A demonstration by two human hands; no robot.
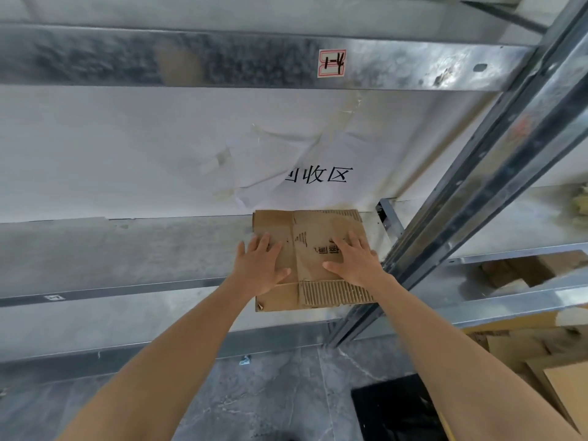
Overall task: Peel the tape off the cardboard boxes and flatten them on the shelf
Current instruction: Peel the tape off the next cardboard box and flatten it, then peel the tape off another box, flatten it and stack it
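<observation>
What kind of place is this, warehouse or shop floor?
Most likely a warehouse or stockroom. Galvanised metal shelving with a labelled beam, a paper sign taped to the wall, and a flattened cardboard box pressed under the left hand and right hand, with more cardboard piled lower right.

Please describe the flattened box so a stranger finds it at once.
On the metal shelf, below the white sheet with black characters, the box lies flat beside the slanted post. The left hand and right hand rest on it; unlike the cardboard further right, it shows torn, ribbed patches.
</observation>
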